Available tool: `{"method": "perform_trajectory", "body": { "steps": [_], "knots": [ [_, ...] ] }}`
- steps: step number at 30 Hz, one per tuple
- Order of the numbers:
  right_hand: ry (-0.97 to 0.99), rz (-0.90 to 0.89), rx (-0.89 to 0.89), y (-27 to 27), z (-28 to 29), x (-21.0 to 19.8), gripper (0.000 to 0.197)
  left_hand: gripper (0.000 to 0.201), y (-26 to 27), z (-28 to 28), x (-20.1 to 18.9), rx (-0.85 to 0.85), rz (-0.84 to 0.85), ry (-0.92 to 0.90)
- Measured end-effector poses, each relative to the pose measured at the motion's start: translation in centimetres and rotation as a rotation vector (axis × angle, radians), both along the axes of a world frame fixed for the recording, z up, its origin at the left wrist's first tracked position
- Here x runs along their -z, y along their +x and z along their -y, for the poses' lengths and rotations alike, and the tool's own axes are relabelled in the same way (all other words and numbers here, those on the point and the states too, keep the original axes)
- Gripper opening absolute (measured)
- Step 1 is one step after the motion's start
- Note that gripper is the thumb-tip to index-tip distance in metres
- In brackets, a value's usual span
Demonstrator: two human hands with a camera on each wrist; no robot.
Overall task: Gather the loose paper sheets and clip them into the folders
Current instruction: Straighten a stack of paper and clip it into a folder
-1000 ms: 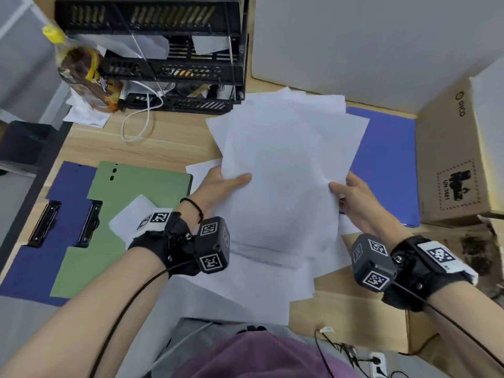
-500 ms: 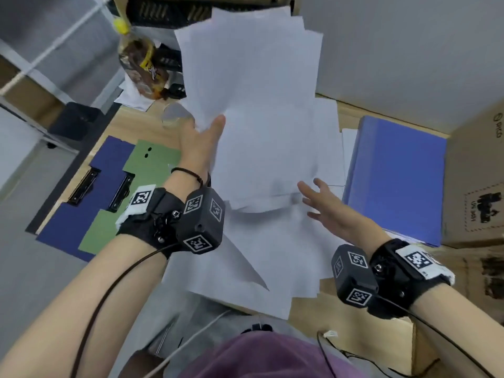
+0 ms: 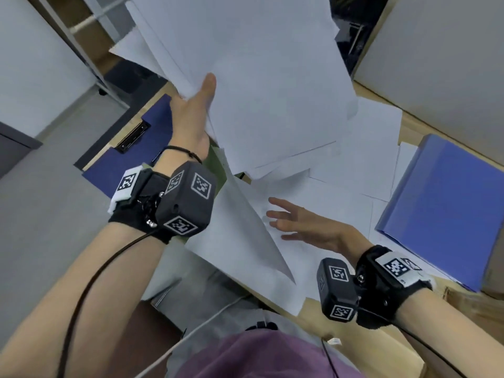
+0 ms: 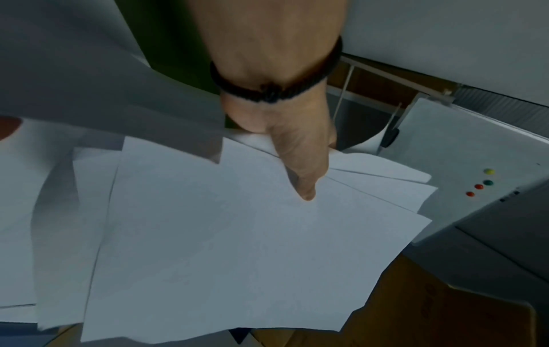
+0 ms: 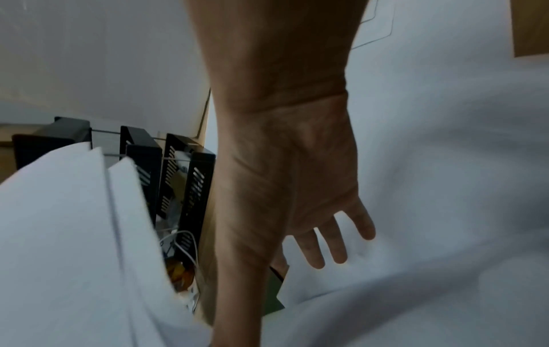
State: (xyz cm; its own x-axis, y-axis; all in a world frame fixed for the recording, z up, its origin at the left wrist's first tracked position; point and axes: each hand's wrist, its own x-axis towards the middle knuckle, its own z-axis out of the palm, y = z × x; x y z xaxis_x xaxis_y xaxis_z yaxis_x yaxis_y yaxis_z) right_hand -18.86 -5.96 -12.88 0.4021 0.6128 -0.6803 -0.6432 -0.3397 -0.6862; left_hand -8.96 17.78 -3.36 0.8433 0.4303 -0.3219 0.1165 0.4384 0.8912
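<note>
Sheets are now rising higher at far left than half a second ago, fanned, the left hand gripping their edge under its thumb. Loose sheets are lying on the desk under the right hand, fingers still spread, released. No writing is showing readable.

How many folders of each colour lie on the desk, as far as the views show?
Dark blue folder: 1
Green folder, mostly hidden: 1
Light blue folder: 1
Total: 3
</note>
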Motion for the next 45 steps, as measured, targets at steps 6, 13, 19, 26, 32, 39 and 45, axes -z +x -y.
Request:
{"method": "perform_trajectory", "body": {
  "steps": [6,13,19,26,32,39,45],
  "knots": [
    [-0.005,-0.015,-0.083,0.3,-1.7,0.8,0.115,0.035,-0.3,0.7,3.3,0.035,-0.109,-0.01],
    [-0.311,0.262,0.163,1.4,-3.5,0.9,0.035,0.04,1.5,2.9,5.3,0.112,-0.181,-0.084],
    [-0.647,0.131,0.544,1.3,5.3,2.2,0.017,0.035,3.9,3.8,4.4,0.184,-0.167,-0.159],
    [-0.664,-0.069,1.035,-2.5,12.8,2.4,0.021,0.036,4.5,3.7,4.8,0.592,-0.186,-0.271],
    [-0.301,-0.056,1.004,-1.6,8.5,1.1,0.012,0.025,2.1,3.0,7.6,0.935,-0.353,0.073],
    [-0.211,-0.013,0.739,0.2,5.3,0.4,0.039,0.062,0.5,1.4,11.7,0.888,-0.612,0.286],
    [-0.231,0.001,0.641,0.2,3.5,0.8,0.034,0.031,0.2,0.9,12.3,0.853,-0.597,0.152]
  ]
}}
